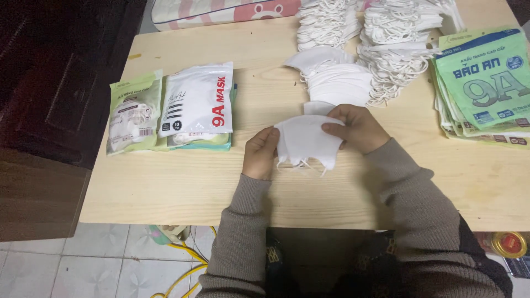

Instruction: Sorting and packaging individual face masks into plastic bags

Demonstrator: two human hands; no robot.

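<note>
Over pale table (182, 182), both hands pinch white masks (305, 142).

Two hands (259, 154) (356, 129); three loose mask piles (342, 77); two filled packs (197, 102); one empty green pouch stack (483, 83).

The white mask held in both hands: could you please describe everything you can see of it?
The white mask is a folded, soft-looking fabric piece with a curved lower edge, held flat just above the pale wooden table. Thin white ear loops dangle below its lower edge. The left hand pinches its left side and the right hand its upper right corner. It looks clean and unpackaged.
</note>
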